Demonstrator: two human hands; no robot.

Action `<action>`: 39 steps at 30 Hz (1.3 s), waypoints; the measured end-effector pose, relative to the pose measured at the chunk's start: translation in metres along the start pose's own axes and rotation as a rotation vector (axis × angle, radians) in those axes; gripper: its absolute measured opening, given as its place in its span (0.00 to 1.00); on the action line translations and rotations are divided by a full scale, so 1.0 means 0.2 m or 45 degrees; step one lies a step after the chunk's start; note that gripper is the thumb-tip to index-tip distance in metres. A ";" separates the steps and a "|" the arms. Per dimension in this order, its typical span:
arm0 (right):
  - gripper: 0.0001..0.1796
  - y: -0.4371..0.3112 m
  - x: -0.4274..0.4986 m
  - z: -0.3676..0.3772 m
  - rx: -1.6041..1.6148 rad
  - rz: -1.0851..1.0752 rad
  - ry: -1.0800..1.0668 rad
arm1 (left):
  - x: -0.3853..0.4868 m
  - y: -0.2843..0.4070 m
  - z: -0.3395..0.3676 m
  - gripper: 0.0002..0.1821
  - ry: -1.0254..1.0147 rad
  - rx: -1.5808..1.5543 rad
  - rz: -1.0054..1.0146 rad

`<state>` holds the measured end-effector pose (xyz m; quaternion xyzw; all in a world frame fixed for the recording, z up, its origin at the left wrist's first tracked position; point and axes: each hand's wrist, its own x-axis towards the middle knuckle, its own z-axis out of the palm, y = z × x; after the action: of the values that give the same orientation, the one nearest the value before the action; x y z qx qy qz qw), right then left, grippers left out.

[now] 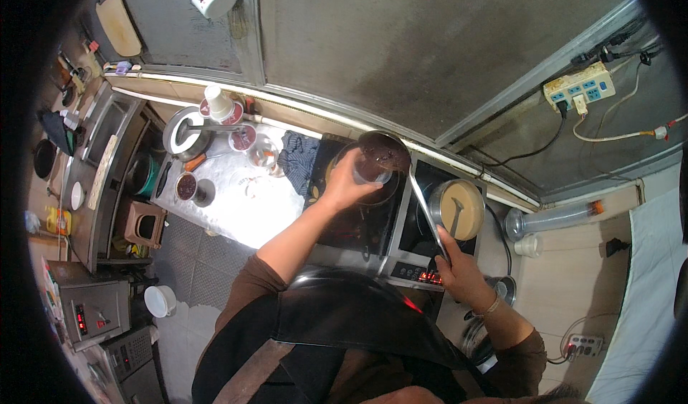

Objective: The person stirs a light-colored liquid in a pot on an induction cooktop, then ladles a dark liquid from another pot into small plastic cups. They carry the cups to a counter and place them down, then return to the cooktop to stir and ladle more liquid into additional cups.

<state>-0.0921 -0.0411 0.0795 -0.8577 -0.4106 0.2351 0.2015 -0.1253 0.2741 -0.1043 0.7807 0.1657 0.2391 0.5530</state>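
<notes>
My left hand holds a clear cup above the left cooktop. My right hand grips the long metal handle of a ladle, which reaches up to the cup's right side. Dark reddish-brown food fills a round vessel just beyond the cup; whether this is the ladle's bowl or a separate pot, I cannot tell. Part of a larger round pot rim shows around and below the cup. On the right cooktop stands a pot of tan liquid with a utensil in it.
Left on the bright counter are a filled cup, an empty-looking clear cup, stacked white cups, a metal pot and a folded striped cloth. A tall clear cylinder lies at right. Metal pots sit beside my right forearm.
</notes>
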 end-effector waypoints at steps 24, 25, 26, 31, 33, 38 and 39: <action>0.36 0.19 0.47 0.31 1.836 0.745 -0.618 | -0.33 -0.15 -0.56 0.49 0.244 0.106 -0.040; 0.36 0.17 0.44 0.27 1.809 0.720 -0.607 | -0.32 -0.14 -0.55 0.49 0.233 0.120 -0.066; 0.36 0.16 0.41 0.23 1.777 0.712 -0.583 | -0.31 -0.14 -0.54 0.50 0.213 0.102 -0.057; 0.36 0.09 0.32 0.00 1.576 0.700 -0.559 | -0.23 -0.13 -0.46 0.51 0.120 0.046 -0.050; 0.35 0.06 0.27 -0.10 1.654 0.713 -0.501 | -0.19 -0.13 -0.42 0.51 0.120 0.072 0.011; 0.33 -0.05 0.17 -0.31 1.731 0.683 -0.453 | -0.10 -0.10 -0.28 0.51 0.060 0.013 0.068; 0.33 -0.07 0.16 -0.35 1.747 0.693 -0.431 | -0.09 -0.09 -0.25 0.51 0.051 -0.003 0.087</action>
<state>-0.0440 -0.0187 0.1354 -0.5633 0.0288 0.6077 0.5591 -0.1674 0.3092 -0.1113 0.7803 0.1499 0.2736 0.5421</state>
